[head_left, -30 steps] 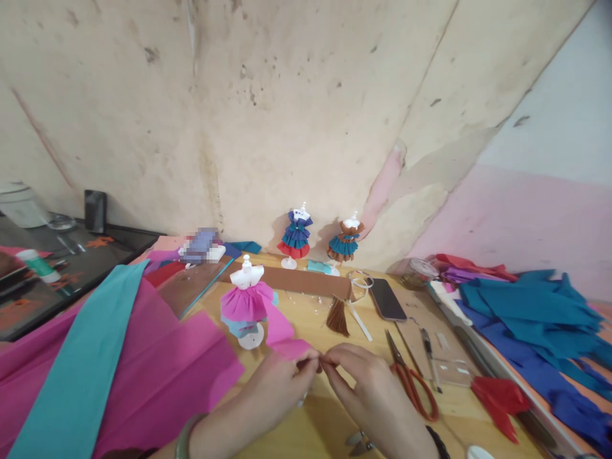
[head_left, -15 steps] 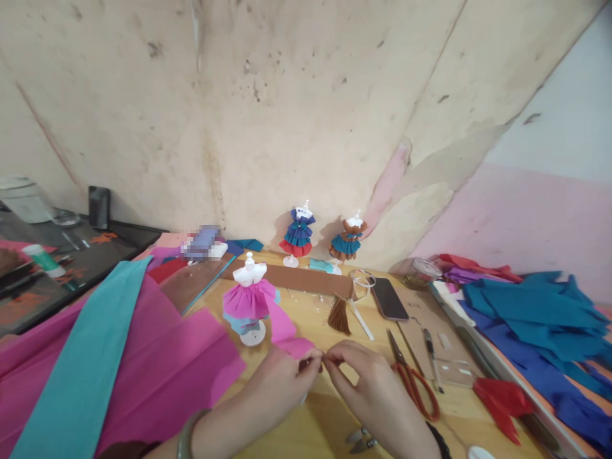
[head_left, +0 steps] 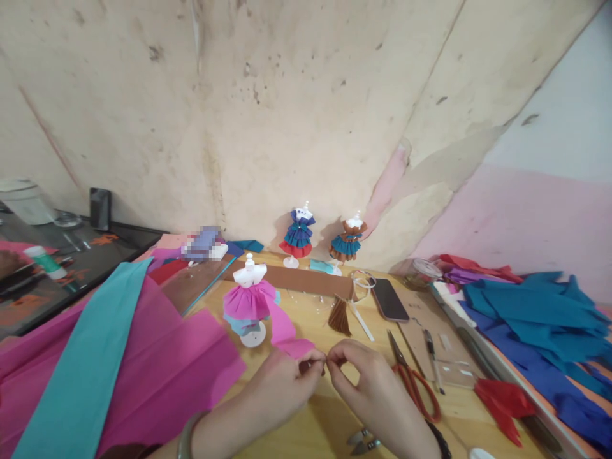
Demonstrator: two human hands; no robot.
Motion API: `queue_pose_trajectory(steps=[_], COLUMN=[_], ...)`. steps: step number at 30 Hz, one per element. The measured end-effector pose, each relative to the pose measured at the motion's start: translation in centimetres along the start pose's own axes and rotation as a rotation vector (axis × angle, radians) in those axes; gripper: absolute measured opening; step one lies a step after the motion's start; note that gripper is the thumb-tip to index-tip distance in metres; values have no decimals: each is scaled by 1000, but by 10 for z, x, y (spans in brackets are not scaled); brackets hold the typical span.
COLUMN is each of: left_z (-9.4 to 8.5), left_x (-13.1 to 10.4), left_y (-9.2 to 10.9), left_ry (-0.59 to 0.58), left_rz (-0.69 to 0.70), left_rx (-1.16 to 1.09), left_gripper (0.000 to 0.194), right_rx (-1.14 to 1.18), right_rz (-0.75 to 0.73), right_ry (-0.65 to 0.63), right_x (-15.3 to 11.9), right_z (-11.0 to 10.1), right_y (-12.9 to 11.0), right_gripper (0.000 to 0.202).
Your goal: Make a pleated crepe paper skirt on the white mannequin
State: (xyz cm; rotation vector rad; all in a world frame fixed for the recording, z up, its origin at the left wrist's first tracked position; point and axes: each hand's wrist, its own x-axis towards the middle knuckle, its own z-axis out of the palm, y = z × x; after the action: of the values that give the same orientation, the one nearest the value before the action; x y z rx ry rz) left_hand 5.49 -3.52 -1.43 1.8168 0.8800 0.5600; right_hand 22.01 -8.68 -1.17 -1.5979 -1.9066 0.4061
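My left hand (head_left: 291, 379) is closed in a pinch at the lower middle. My right hand (head_left: 361, 376) is pinched too, its fingertips almost meeting those of the left. Whatever sits between the fingertips is too small to make out. A pink fabric strip (head_left: 284, 325) hangs from a small white dress form (head_left: 249, 274) and runs down to the left hand; whether the fingers grip it is hidden. The form wears a ruffled skirt (head_left: 246, 299), pink over light blue. Below the right hand lie small thread snips (head_left: 363, 440), and orange-handled scissors (head_left: 414, 379) are to its right.
Two dressed forms, one blue and red (head_left: 297, 233), one brown and teal (head_left: 351, 242), stand by the wall. Pink fabric (head_left: 191, 363) under a turquoise strip (head_left: 90, 357) covers the left. A phone (head_left: 389, 299), pen (head_left: 433, 360) and teal cloth (head_left: 535, 309) lie right.
My right hand has shifted very slightly to the right. Both hands keep their pinch, and the dress form and strip look the same.
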Motion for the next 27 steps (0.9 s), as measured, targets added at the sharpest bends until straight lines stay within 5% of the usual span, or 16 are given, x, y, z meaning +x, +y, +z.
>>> queue_pose_trajectory(steps=[14, 27], left_z=[-4, 4], left_x=[3, 4], left_y=[4, -19], left_ry=[-27, -11], left_rz=[-24, -29], left_rx=[199, -7], left_gripper=[20, 18], right_rx=[36, 163], right_rz=[-9, 74], right_ry=[-20, -74], right_x=[-2, 3], right_z=[7, -6], right_y=[6, 3], right_gripper=[18, 18])
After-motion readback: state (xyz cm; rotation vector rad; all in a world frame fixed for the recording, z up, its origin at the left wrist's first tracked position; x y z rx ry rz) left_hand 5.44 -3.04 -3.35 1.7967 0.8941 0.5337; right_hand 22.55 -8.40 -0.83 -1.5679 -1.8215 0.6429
